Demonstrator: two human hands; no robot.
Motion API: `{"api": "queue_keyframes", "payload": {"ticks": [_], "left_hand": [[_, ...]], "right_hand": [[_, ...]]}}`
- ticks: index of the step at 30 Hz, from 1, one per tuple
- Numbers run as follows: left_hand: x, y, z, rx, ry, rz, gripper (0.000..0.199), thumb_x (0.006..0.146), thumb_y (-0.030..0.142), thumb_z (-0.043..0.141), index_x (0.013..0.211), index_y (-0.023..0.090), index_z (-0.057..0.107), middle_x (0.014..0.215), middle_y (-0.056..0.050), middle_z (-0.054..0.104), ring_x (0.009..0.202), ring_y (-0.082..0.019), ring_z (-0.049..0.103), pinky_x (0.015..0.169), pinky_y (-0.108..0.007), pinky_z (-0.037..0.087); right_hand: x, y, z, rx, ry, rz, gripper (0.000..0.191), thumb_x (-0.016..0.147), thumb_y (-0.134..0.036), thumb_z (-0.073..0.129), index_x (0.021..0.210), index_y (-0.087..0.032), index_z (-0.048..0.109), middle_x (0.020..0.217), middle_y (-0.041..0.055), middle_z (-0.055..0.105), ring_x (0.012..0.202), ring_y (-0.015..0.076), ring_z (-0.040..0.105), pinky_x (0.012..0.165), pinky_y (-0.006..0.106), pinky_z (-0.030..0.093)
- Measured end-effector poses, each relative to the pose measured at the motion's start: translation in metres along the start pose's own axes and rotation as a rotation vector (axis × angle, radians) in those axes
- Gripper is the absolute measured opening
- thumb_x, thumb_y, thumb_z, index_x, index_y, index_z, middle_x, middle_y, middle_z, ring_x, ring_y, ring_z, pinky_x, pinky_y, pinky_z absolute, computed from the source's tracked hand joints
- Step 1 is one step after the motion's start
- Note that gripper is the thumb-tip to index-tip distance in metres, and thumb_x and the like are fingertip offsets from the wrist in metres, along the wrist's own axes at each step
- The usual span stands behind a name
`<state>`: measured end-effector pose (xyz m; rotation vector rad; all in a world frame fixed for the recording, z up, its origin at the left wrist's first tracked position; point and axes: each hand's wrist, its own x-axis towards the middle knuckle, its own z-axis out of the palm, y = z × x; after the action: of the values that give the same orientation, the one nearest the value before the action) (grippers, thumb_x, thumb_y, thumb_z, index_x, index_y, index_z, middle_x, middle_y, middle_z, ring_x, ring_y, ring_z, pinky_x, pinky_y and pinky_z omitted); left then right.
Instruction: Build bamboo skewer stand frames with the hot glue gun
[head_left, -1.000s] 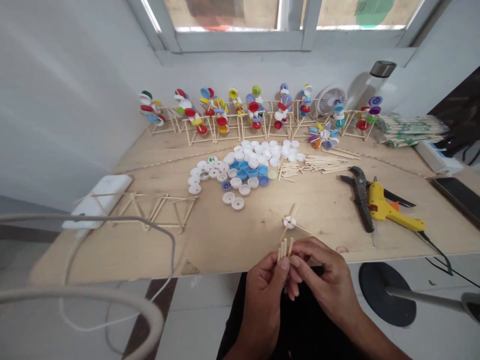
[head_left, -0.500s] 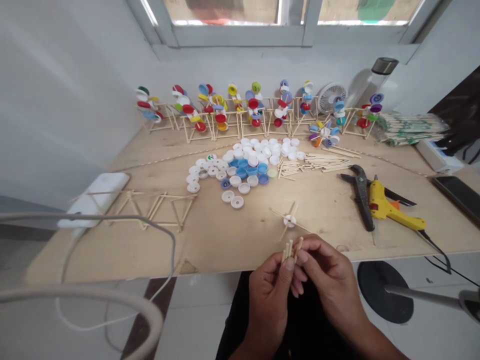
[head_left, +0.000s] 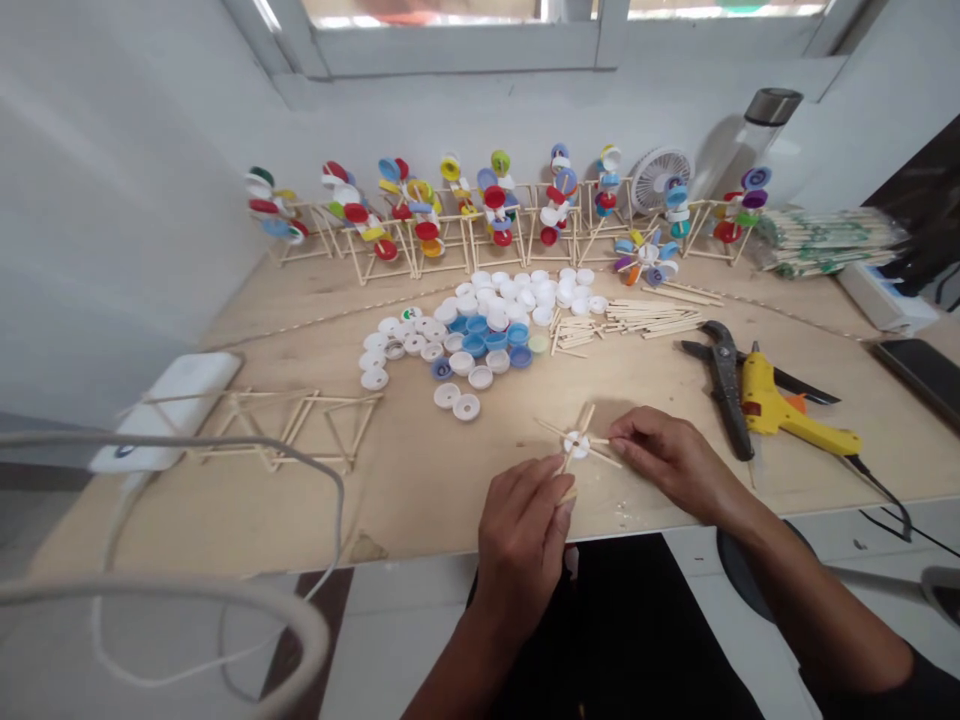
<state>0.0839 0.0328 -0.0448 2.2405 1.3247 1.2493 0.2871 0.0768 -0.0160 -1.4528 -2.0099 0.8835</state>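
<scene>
A white perforated cap (head_left: 576, 445) lies near the table's front edge, with several short wooden sticks radiating from it. My right hand (head_left: 664, 455) pinches a short stick (head_left: 599, 441) on the right of the cap, its inner end at the cap's rim. My left hand (head_left: 525, 515) is closed around short sticks (head_left: 568, 494), whose ends show between thumb and fingers, just in front of the cap. The left fingertips are close to the stick that points toward me. How many sticks the left hand holds is hidden.
White and blue caps (head_left: 480, 377) spread behind the hands, beside loose sticks (head_left: 652, 318). Black pliers (head_left: 727, 390) and a yellow glue gun (head_left: 802, 425) lie right. A stick frame (head_left: 292, 430), power strip (head_left: 176, 405) and cable are left; colourful cap wheels (head_left: 491, 205) line the back.
Both hands have moved forward over the table and apart. My right hand has carried one stick to the cap, while my left hand keeps the others. The view has shifted slightly.
</scene>
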Motion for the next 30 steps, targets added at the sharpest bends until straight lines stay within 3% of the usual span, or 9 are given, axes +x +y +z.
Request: {"api": "queue_keyframes", "payload": {"ticks": [30], "left_hand": [[0.008, -0.008, 0.005, 0.020, -0.093, 0.068, 0.023, 0.083, 0.008, 0.044, 0.099, 0.016, 0.059, 0.114, -0.013, 0.065, 0.112, -0.022, 0.058, 0.094, -0.042, 0.047]], "right_hand": [[0.015, 0.008, -0.003, -0.090, -0.089, -0.092, 0.010, 0.088, -0.022, 0.050, 0.086, -0.020, 0.060, 0.085, 0.0034, 0.065, 0.080, 0.0149, 0.060, 0.070, 0.026, 0.045]]}}
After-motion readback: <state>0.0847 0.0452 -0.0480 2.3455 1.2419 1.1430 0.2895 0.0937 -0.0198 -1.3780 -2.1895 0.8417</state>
